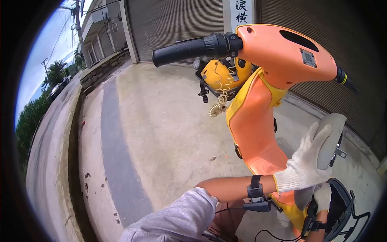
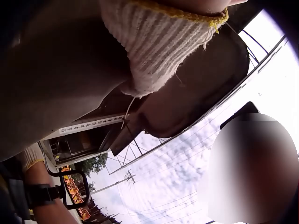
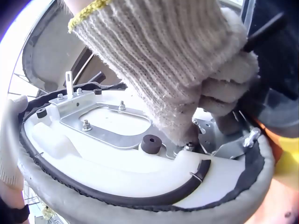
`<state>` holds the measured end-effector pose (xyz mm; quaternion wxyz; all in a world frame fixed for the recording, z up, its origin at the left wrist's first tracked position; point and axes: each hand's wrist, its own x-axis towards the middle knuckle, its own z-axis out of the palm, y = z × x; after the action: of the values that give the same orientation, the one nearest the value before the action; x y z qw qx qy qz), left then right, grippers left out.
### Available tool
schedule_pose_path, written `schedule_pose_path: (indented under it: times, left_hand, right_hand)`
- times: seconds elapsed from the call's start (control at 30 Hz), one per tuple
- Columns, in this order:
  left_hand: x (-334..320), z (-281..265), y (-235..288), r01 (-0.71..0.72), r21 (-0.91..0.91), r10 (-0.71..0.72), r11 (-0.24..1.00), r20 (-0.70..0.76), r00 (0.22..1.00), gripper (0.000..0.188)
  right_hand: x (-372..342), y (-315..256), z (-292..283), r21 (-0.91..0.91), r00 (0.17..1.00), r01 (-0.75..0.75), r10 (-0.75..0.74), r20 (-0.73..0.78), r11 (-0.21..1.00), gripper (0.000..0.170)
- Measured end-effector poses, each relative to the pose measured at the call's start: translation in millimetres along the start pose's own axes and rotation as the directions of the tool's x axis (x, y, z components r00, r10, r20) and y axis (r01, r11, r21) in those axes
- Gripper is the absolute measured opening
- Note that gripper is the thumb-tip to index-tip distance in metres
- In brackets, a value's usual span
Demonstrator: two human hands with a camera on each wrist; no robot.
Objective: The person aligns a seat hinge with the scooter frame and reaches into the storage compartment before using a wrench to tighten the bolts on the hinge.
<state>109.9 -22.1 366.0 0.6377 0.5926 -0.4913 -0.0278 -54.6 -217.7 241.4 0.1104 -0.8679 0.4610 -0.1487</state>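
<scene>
A grey scooter seat is tipped up above the orange scooter body. My gloved left hand rests against the cushion with its fingers extended, and its fingertips lie near the seat edge in the right wrist view. The seat's white underside carries a metal plate, black rubber bumpers and several bolts. My gloved right hand is at the hinge bracket, fingers curled, pinching at a nut there. Its fingers partly hide the nut. In the head view, the right hand is below the left.
A black storage compartment and a black rack are at the scooter's rear. The handlebar grip juts left. A yellow helmet-like object with a coiled cord sits beyond. A shutter stands behind; concrete ground surrounds the scooter.
</scene>
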Motion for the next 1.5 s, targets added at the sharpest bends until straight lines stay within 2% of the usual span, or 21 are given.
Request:
schedule_pose_path:
  times: [0.03, 0.07, 0.17, 0.23, 0.27, 0.33, 0.37, 0.5, 0.6, 0.63, 0.7, 0.73, 0.83, 0.9, 0.97, 1.17, 1.23, 1.3, 1.37, 1.43, 1.5]
  left_hand:
    - [-2.1, 0.8, -3.1, 0.014, 0.009, -0.014, 1.000, -0.009, 1.000, 0.097]
    - [-1.4, -2.9, -3.6, 0.053, 0.002, -0.053, 0.999, 0.008, 0.999, 0.096]
    - [-0.8, 10.6, -19.6, 0.084, -0.042, -0.086, 0.996, -0.051, 0.995, 0.096]
    - [0.7, 8.4, -27.5, 0.067, -0.071, -0.075, 0.995, -0.114, 0.991, 0.095]
    - [1.5, 10.1, -28.1, 0.060, -0.090, -0.072, 0.994, -0.137, 0.988, 0.095]
    - [2.2, 18.6, -23.2, 0.052, -0.137, -0.071, 0.989, -0.132, 0.989, 0.094]
    - [1.7, 20.8, -21.6, 0.047, -0.123, -0.067, 0.991, -0.162, 0.985, 0.093]
    - [0.1, 19.7, -8.1, -0.036, -0.080, 0.015, 0.996, -0.243, 0.970, 0.087]
    - [5.2, 21.2, -6.0, -0.076, -0.033, 0.066, 0.997, -0.224, 0.972, 0.085]
    - [7.0, 25.7, -11.5, -0.130, -0.086, 0.107, 0.988, -0.235, 0.966, 0.083]
    - [7.9, 24.7, -13.0, -0.092, -0.135, 0.062, 0.987, -0.209, 0.976, 0.078]
    - [6.9, 25.9, -2.0, -0.060, -0.150, 0.029, 0.987, -0.199, 0.980, 0.080]
    - [13.0, 29.3, -18.4, -0.086, -0.150, 0.058, 0.985, -0.182, 0.982, 0.079]
    - [12.4, 27.8, -17.2, -0.148, 0.010, 0.147, 0.989, -0.190, 0.971, 0.075]
    - [15.1, 21.0, -38.0, -0.161, -0.030, 0.154, 0.987, -0.167, 0.974, 0.070]
    - [-9.7, 32.8, -26.2, -0.034, 0.083, 0.056, 0.996, -0.276, 0.960, 0.074]
    - [-19.3, 38.2, -37.7, -0.113, -0.043, 0.092, 0.993, -0.333, 0.938, 0.078]
    - [-30.3, 37.4, -52.6, -0.116, 0.008, 0.111, 0.993, -0.347, 0.931, 0.078]
    - [-40.8, 39.1, -57.4, -0.138, -0.076, 0.116, 0.988, -0.244, 0.963, 0.080]
    - [-47.7, 44.7, -53.7, -0.091, -0.114, 0.056, 0.989, -0.276, 0.960, 0.077]
    - [-54.1, 43.8, -59.7, -0.067, -0.364, -0.040, 0.929, -0.280, 0.959, 0.076]
  right_hand:
    - [-0.2, 20.0, 14.3, -0.001, 0.977, 0.102, -0.101, -0.187, 0.995, 0.025]
    - [5.0, 26.6, 12.1, 0.028, 0.995, 0.055, -0.052, -0.085, 0.998, 0.025]
    - [28.3, 95.7, 46.7, 0.108, 0.919, 0.290, -0.246, -0.309, 0.951, 0.030]
    - [-15.7, 17.0, -26.5, -0.002, 0.979, 0.187, -0.186, 0.088, 0.982, 0.035]
    - [-23.1, -5.4, -35.1, -0.010, 0.977, 0.190, -0.189, 0.095, 0.982, 0.035]
    - [-36.0, -16.1, -50.2, 0.176, 0.997, -0.004, -0.010, 0.080, 0.984, 0.047]
    - [16.1, 76.8, 16.6, 0.512, 0.996, 0.067, -0.024, -0.089, 0.856, 0.031]
    - [9.2, 65.8, 5.0, 0.671, 0.991, -0.101, 0.132, 0.005, 0.735, 0.026]
    - [-7.1, 44.0, -12.5, 0.543, 0.955, -0.291, 0.273, 0.117, 0.788, 0.028]
    - [-3.4, 62.0, -0.4, 0.409, 0.983, -0.147, 0.179, -0.041, 0.900, 0.034]
    - [-13.1, 48.1, -11.8, 0.208, 0.959, -0.240, 0.264, -0.097, 0.948, 0.036]
    - [-13.4, 49.3, -11.8, 0.222, 0.956, -0.266, 0.286, -0.061, 0.938, 0.033]
    - [-29.8, 30.7, -20.2, 0.309, 0.936, -0.194, 0.270, -0.226, 0.931, 0.034]
    - [-38.8, 12.3, -35.2, 0.317, 0.955, -0.141, 0.213, -0.208, 0.938, 0.045]
    - [-46.5, -4.2, -48.1, 0.240, 0.983, -0.169, 0.183, -0.036, 0.956, 0.040]
    - [-21.5, 11.0, -4.2, 0.291, 0.969, -0.190, 0.227, -0.101, 0.938, 0.033]
    - [-21.7, 9.2, -3.5, 0.311, 0.969, -0.194, 0.231, -0.087, 0.930, 0.033]
    - [-23.6, 10.5, -7.8, 0.327, 0.960, -0.230, 0.268, -0.077, 0.917, 0.034]
    - [-27.2, 13.3, -11.9, 0.338, 0.953, -0.243, 0.289, -0.091, 0.909, 0.040]
    - [-36.2, 14.4, -17.5, 0.439, 0.921, -0.299, 0.376, -0.098, 0.847, 0.051]
    - [-38.0, 17.6, -18.0, 0.396, 0.902, -0.346, 0.417, -0.110, 0.851, 0.067]
